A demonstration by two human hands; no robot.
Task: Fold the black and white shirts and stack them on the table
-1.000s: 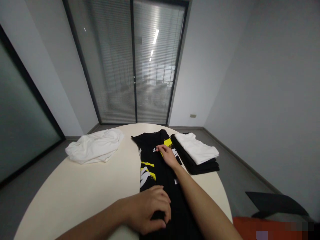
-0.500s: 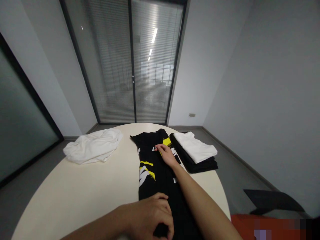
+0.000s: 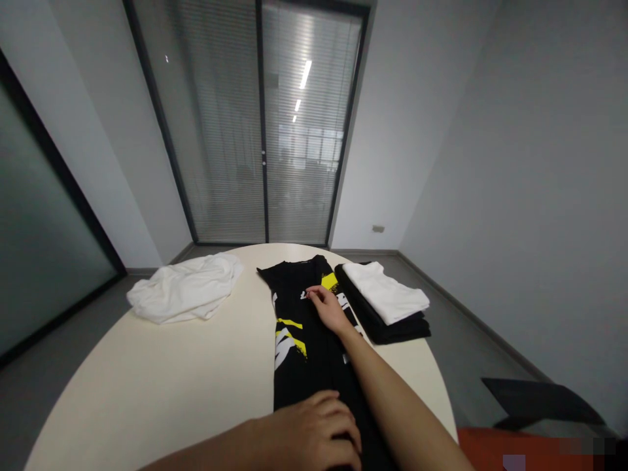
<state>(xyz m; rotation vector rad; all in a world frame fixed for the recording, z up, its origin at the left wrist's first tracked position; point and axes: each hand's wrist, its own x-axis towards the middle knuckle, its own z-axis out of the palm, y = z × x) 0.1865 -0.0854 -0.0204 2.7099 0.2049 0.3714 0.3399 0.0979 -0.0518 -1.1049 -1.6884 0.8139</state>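
Observation:
A black T-shirt (image 3: 304, 340) with yellow and white print lies lengthwise on the table, its neckline at the far end and its right part folded inward. Over its upper chest, my right hand (image 3: 330, 309) rests with thumb and fingertips drawn together; whether cloth is pinched between them is too small to tell. Nearer to me, my left hand (image 3: 318, 428) lies on the lower part of the shirt, its fingers curled down, and their tips are hidden.
A crumpled white cloth (image 3: 186, 291) lies at the left on the round cream table (image 3: 161, 386). To the right, a folded white garment (image 3: 387, 294) rests on folded black ones (image 3: 402, 332). A chair (image 3: 544, 402) stands beyond the right edge.
My left hand has moved a little to the right over the lower shirt. My right hand stays at the upper chest. The whole view has shifted slightly.

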